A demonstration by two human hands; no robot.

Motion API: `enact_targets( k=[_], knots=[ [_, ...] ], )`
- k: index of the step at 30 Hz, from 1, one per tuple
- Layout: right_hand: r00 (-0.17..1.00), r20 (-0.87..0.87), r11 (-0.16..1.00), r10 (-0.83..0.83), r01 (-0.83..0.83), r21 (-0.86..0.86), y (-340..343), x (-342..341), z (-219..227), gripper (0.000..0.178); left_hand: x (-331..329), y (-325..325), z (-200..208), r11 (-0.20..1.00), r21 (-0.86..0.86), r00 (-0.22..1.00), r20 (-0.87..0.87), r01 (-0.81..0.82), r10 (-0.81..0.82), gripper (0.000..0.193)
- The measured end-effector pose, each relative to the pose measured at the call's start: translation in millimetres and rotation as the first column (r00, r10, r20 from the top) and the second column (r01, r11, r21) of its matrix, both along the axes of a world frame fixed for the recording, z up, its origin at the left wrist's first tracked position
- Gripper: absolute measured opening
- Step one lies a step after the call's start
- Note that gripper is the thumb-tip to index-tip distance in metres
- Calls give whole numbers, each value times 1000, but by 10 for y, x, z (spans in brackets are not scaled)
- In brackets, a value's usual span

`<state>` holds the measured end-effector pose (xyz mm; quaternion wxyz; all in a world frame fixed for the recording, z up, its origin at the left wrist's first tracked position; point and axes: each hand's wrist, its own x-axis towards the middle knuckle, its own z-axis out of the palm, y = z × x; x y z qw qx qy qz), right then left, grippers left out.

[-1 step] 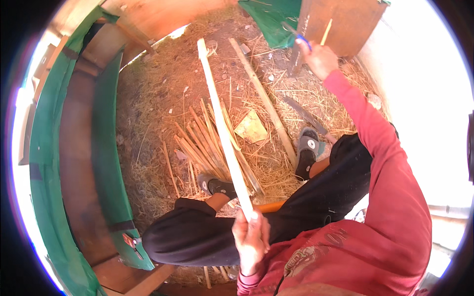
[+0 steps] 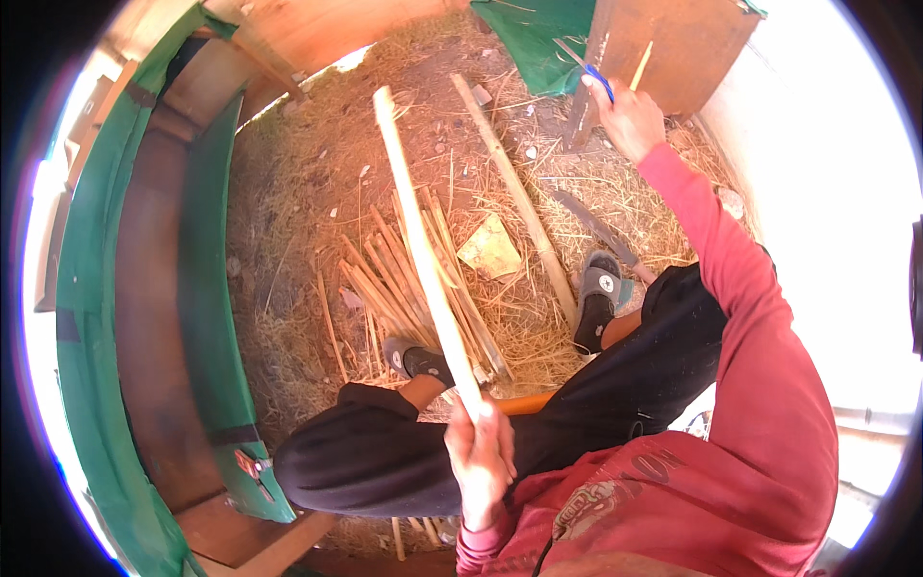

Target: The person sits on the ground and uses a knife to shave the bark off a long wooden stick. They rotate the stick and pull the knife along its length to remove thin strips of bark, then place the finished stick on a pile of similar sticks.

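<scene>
Stick (image 2: 423, 245) slants over slat bundle (image 2: 383, 279), near end gripped by left hand (image 2: 481, 450); beyond bundle, rightward, right hand (image 2: 635, 125) grips blue-handled blade (image 2: 598, 81), which an ill-angled stroke could skid toward left hand.

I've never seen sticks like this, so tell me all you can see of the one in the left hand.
The stick is long, slim and pale, apparently bare wood. The left hand grips its near end; from there it slants away and a little left, crossing in front of the pile. Whether it touches that is hard to tell. No hand holds its far end.
</scene>
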<state>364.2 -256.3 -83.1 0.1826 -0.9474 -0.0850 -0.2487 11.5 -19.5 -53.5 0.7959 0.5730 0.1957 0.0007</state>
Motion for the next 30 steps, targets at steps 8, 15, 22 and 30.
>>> enact_targets(
  k=[8,15,22,30],
  knots=[
    [596,53,589,801,-802,100,780,-1240,119,43,194,-40,-35,945,-315,996,56,87,-74,17],
    [682,97,682,725,-730,43,851,-1334,70,41,191,-129,-32,934,-328,990,61,140,-127,25],
    [862,195,870,467,-409,-274,644,-911,175,46,110,-164,-47,901,-363,971,98,238,-217,26],
    [963,-3,963,269,-269,0,352,-290,-180,57,-1,-192,-77,826,-503,959,25,255,-281,27]
  ],
)
